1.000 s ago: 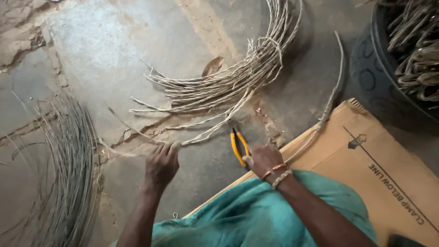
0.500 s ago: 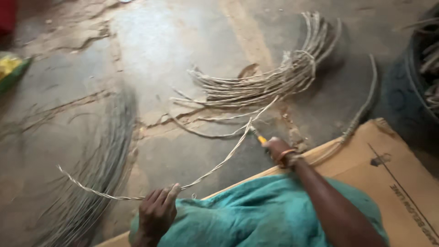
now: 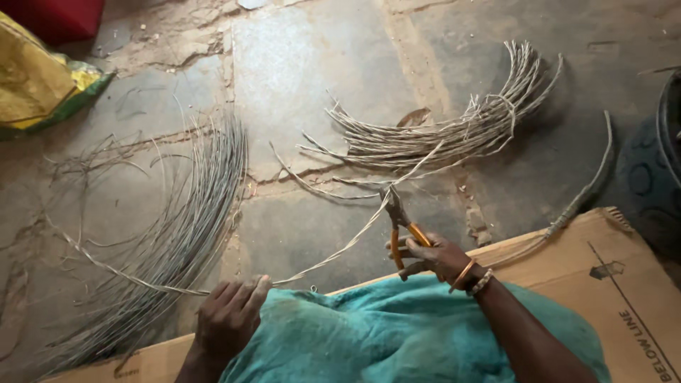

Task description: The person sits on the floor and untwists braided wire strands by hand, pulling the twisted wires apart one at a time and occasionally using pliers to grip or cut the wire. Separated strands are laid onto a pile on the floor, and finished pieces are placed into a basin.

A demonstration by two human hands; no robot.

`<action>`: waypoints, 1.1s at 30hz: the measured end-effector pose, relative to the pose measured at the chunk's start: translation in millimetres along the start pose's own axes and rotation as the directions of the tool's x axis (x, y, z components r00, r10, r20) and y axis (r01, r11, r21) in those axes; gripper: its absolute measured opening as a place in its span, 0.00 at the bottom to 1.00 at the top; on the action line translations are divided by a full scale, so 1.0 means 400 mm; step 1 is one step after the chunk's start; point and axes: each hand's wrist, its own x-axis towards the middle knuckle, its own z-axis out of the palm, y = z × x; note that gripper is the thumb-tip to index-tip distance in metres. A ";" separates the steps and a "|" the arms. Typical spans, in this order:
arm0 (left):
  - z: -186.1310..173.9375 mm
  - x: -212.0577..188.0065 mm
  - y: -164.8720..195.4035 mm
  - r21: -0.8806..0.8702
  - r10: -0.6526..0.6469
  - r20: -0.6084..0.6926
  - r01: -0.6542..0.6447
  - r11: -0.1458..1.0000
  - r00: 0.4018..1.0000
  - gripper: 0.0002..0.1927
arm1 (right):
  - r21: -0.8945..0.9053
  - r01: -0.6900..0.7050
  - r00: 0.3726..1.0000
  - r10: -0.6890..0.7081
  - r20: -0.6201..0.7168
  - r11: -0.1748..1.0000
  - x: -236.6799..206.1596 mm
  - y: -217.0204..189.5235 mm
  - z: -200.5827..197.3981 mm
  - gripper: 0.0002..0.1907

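Pliers [image 3: 401, 225] with orange handles sit in my right hand [image 3: 434, 257], my fingers wrapped round the handles and squeezing them close together, the tip of the tool pinched on a long pale wire strand [image 3: 333, 252]. That strand runs from the plier tip down and to the left, over the stone floor [image 3: 305, 78], to my left hand [image 3: 228, 318], whose fingers are curled over it and gripping it just above the teal cloth [image 3: 397, 340] on my lap. Past my left hand the strand sweeps on leftward in a long curve. Beyond the pliers lies a tied bundle of cut wires [image 3: 454, 131], bent in an arc. To the left, a loose fan of thinner grey wires [image 3: 184, 227] spreads across the floor. A flattened cardboard sheet [image 3: 610, 284] lies under me at the right, with a thicker twisted cable [image 3: 585, 188] curving along its edge.
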 end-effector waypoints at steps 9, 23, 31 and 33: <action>-0.017 0.018 -0.004 0.036 0.057 0.046 -0.059 0.998 0.997 0.20 | -0.257 0.184 0.983 -0.185 0.019 0.949 0.040 0.052 -0.068 0.21; -0.061 0.035 -0.066 0.087 0.181 0.165 -0.198 0.976 0.969 0.16 | -0.278 0.187 0.981 -0.163 0.107 0.942 0.010 0.001 -0.033 0.20; -0.067 -0.001 -0.075 0.011 0.063 0.177 -0.066 0.998 0.982 0.20 | -0.410 0.161 0.986 -0.166 0.025 0.898 -0.003 -0.017 -0.035 0.20; -0.053 -0.002 -0.083 -0.013 0.038 0.228 -0.036 0.999 0.973 0.18 | -0.617 0.135 0.971 -0.228 -0.074 0.776 -0.016 -0.032 -0.018 0.22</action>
